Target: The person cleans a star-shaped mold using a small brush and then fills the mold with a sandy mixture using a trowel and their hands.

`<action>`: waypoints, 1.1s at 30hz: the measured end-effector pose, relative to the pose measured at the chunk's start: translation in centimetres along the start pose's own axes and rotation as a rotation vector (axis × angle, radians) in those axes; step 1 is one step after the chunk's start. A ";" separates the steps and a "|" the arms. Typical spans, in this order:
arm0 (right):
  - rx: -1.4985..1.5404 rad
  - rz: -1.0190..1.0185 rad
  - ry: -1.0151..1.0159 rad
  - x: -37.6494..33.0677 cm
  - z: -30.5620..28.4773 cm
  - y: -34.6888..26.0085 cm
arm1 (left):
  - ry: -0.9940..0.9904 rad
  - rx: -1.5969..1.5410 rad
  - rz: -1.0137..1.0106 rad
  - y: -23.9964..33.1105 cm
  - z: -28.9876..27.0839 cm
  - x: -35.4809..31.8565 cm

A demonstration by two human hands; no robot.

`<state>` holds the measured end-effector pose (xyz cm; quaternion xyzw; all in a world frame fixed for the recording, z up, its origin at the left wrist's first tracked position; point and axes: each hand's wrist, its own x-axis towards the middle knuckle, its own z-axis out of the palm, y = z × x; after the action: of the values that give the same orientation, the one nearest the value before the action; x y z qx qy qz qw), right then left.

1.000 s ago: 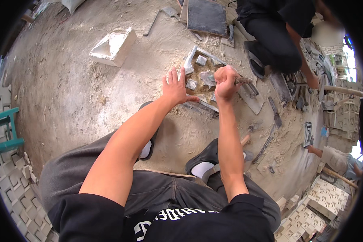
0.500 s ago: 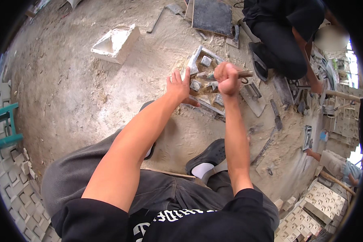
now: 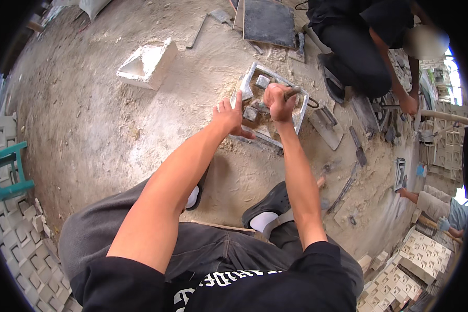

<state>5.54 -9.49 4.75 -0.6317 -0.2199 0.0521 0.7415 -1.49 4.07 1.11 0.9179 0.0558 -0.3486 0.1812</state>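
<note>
Head view, looking down over the person's own knees to a sandy concrete floor [image 3: 88,130].

Square grey metal mould frame [image 3: 301,106] lies flat on the floor, just ahead of the feet, with small grey blocks and sandy mix inside it.

Left hand [image 3: 228,115]: palm down on the near left edge of the frame, fingers loosely spread, thumb out to the side against the rim.

Right hand [image 3: 277,100]: fist wrapped tight around the brown wooden handle of a tool [image 3: 292,93], held over the middle of the frame. The tool's working end is hidden under the hand; likely a small hammer or tamper, cannot tell which.

Around it: white triangular cast block [image 3: 146,65] on the floor to the left, well apart from the frame. Flat steel trowel [image 3: 327,125] just right of the frame. Dark square slab [image 3: 268,22] beyond it. Another person in black clothing [image 3: 348,47] crouches at upper right. Teal plastic stool [image 3: 8,171] at far left edge.
</note>
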 end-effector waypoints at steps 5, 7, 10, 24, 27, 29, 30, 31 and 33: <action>0.166 -0.077 0.063 -0.3 -0.5 -1.9 | -0.010 -0.004 -0.008 0.3 -0.1 0.0; 0.130 0.032 0.182 -1.3 -0.4 -0.1 | -0.017 -0.002 0.010 0.9 0.0 0.3; 0.206 0.084 0.189 -0.7 -0.7 -0.7 | 0.029 -0.018 -0.018 0.3 0.8 0.4; -0.018 0.115 0.451 -2.1 -0.6 -2.5 | -0.073 -0.015 -0.022 0.4 -0.1 0.7; 0.222 0.060 0.486 -1.5 -1.3 -4.4 | -0.008 0.024 -0.072 0.2 0.2 0.8; 0.175 -0.002 0.456 -2.0 -0.4 -4.4 | -0.020 0.025 -0.082 0.1 0.3 0.9; 0.054 0.040 0.498 -2.4 -0.7 -2.7 | -0.028 0.027 -0.070 0.8 0.1 1.0; -0.059 0.092 0.537 -3.0 -0.6 -0.9 | -0.032 0.032 -0.059 1.1 0.3 1.1; -0.123 0.079 0.529 -2.8 -0.3 0.3 | -0.037 0.027 -0.057 0.9 0.2 1.4</action>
<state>3.22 -10.67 3.66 -0.6752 0.0034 -0.0992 0.7310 -0.33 3.09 0.33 0.9118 0.0738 -0.3711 0.1598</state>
